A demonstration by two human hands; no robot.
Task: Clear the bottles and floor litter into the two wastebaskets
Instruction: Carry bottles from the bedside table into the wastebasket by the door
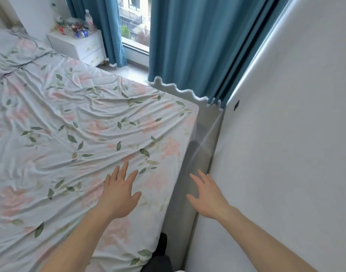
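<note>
Head view, standing in the narrow gap between bed (pixel 74 122) and wall (pixel 286 134). Left hand (pixel 119 195) is out over the bed's near corner, fingers straight and spread, holding nothing; whether the palm touches the sheet cannot be told. Right hand (pixel 207 197) is out over the strip of floor (pixel 203 146) beside the wall, fingers likewise straight and spread, empty. Judgement: both are held forward and free because nothing has been picked up yet, and the spread posture suits balance or readiness while moving along a tight passage. The bottles (pixel 79 26) stand clustered on the nightstand (pixel 83 47) at the far side of the bed, by the teal curtain (pixel 188 46) and window, well apart from both hands; one clear bottle rises above the rest, the others are too small to sort. They sit together on one small top, so they can likely be gathered in a few grabs. No wastebasket shows in this view, and no litter can be made out on the visible floor strip. Judgement: task at its start; next step calls for getting round the bed to the nightstand and locating the baskets. Risk: light empty bottles packed close will topple if one is pulled carelessly.
</note>
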